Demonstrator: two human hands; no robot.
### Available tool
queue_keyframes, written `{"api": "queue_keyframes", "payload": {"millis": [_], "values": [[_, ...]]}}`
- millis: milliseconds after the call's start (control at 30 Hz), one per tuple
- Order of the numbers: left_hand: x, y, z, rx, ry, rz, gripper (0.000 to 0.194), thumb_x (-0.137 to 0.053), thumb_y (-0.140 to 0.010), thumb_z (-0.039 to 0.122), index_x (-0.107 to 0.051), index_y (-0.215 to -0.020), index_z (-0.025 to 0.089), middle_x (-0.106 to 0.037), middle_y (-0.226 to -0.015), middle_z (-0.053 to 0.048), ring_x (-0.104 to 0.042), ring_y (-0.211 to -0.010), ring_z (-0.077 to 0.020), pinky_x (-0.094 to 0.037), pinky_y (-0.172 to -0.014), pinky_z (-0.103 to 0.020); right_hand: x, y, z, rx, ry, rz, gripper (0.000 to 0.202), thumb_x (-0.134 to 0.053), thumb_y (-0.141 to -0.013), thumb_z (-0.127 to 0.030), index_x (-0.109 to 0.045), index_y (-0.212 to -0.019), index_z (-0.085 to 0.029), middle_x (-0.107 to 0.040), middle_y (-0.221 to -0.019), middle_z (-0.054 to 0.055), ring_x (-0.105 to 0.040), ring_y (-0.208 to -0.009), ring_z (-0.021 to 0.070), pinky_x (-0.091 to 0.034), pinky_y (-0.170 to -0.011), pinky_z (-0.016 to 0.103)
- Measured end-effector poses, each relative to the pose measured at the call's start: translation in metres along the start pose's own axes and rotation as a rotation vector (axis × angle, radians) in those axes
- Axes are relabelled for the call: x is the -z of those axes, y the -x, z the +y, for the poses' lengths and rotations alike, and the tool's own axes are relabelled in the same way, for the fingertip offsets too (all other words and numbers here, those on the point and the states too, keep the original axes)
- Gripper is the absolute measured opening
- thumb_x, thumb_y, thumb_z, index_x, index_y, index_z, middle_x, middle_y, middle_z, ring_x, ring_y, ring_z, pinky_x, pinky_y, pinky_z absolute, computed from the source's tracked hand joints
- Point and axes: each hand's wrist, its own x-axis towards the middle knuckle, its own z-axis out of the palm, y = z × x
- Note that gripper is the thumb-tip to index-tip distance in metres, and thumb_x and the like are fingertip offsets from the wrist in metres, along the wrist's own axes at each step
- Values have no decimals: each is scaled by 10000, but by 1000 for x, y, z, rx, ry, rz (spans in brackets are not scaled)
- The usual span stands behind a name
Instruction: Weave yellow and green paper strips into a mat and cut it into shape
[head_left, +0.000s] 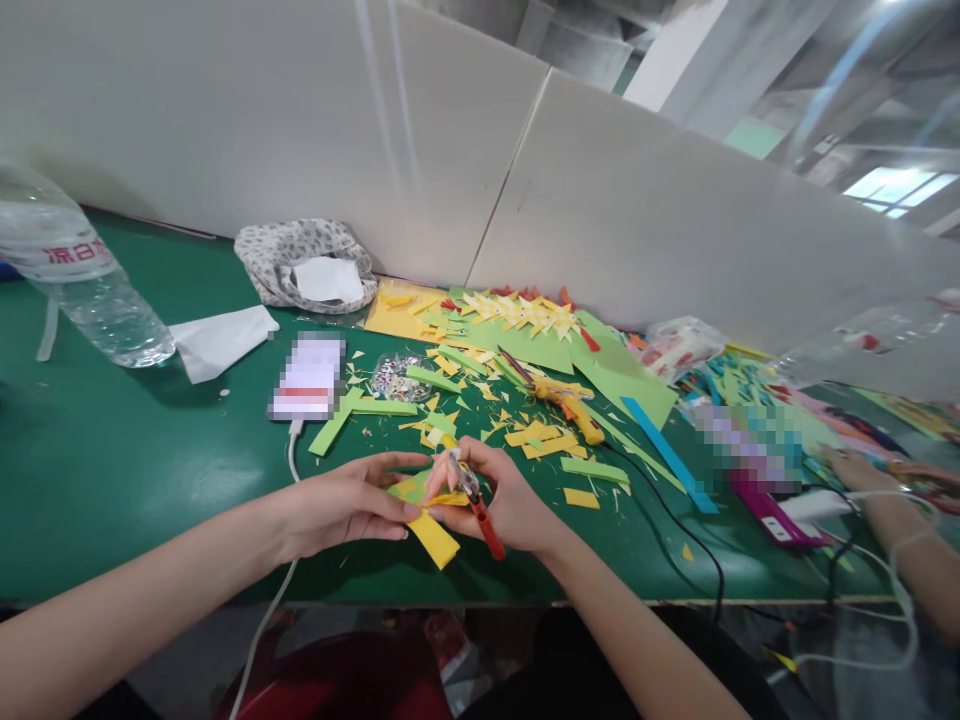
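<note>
Two hands [341,508] pinch folded yellow and green paper [437,542], the right [511,495] also holding a red-handled tool [487,526].

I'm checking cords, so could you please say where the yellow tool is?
In the head view, the yellow tool lies right of centre, beyond the right hand.

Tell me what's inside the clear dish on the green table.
Small mixed-colour pieces show inside the clear dish; the green strip across its right side hides whatever lies beneath.
</note>
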Motion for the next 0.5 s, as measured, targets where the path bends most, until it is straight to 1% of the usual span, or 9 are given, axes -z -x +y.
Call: {"api": "queue_keyframes", "payload": {"millis": [133,200,267,300,367,433,500], "values": [[0,-2,0,-25,2,-7,561,-671,-652,100,-495,-1174,201,-579,-1151,-72,-639,-689,-97,-521,-645,-216,-2,-1,3,-35,-137,37,354,-762,-603,-253,-438,-740,-216,-542,-739,-26,-498,-653,118,-436,-661,263],[-2,-1,3,-90,-85,8,526,-618,-686,155,-479,-1188,226,-520,-1229,-81,-638,-689,-118,-518,-608,-252,-2,-3,3,-92,-195,110,375,-772,-584,-234,-443,-762,-216,-521,-715,-44,-485,-617,104,-425,-616,243],[-2,1,6,-202,-277,88,520,-593,-698,196,-470,-1199,265,-508,-1225,-63,-605,-642,-112,-494,-545,-254,-2,-5,4,-154,-234,196,395,-780,-564,-226,-442,-769,-217,-500,-676,-65,-466,-572,89,-401,-564,222],[-2,3,7,-279,-410,149,527,-601,-693,206,-471,-1198,278,-534,-1174,-49,-572,-605,-101,-469,-516,-242,-2,-6,4,-178,-249,231,401,-783,-556,-224,-440,-765,-217,-496,-658,-73,-460,-555,85,-392,-549,217],[-1,4,9,-444,-696,273,498,-632,-687,237,-495,-1165,274,-591,-1009,-18,-499,-549,-89,-413,-481,-221,-3,-9,4,-213,-262,270,405,-788,-540,-222,-446,-757,-214,-504,-636,-78,-472,-553,88,-390,-548,218],[2,4,8,-560,-919,349,351,-632,-712,295,-560,-1051,242,-604,-868,2,-470,-532,-92,-380,-476,-218,-5,-12,4,-245,-276,274,411,-794,-519,-224,-459,-755,-210,-518,-638,-75,-498,-573,100,-406,-570,229],[5,1,5,-596,-1027,353,193,-587,-761,336,-599,-915,220,-603,-784,13,-487,-529,-96,-380,-481,-220,-7,-14,3,-266,-286,264,414,-798,-504,-223,-467,-751,-207,-521,-643,-75,-505,-575,101,-416,-584,235]]}}
